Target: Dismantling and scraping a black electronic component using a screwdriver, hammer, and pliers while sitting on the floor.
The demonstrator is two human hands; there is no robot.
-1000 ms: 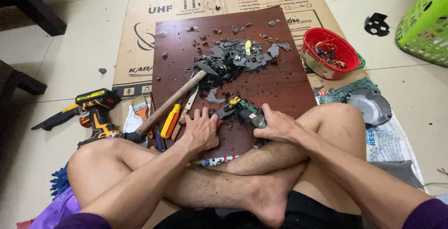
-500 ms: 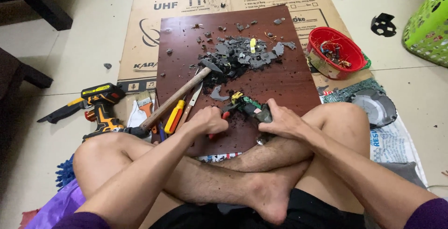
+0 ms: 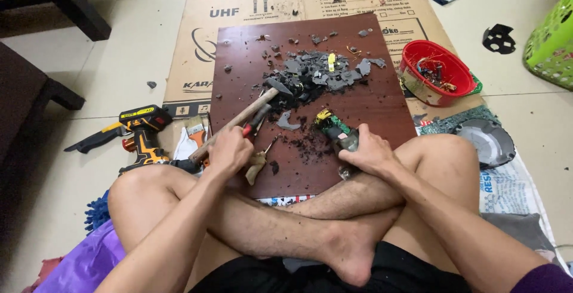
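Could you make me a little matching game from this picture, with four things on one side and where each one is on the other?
Things:
1. hammer
2. circuit-board piece
3. red bowl
4. cordless drill

Places:
A. on the floor, left of the board
B. gripped in the left hand
C. at the wooden board's right edge
D. under the right hand

Pairs: 1-B, 2-D, 3-C, 4-A

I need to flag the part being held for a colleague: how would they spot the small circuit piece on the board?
Find the dark red-brown wooden board on the cardboard. At its near edge, the right hand pins a small green circuit piece. Unlike the grey shards behind, it is green with a yellow part.
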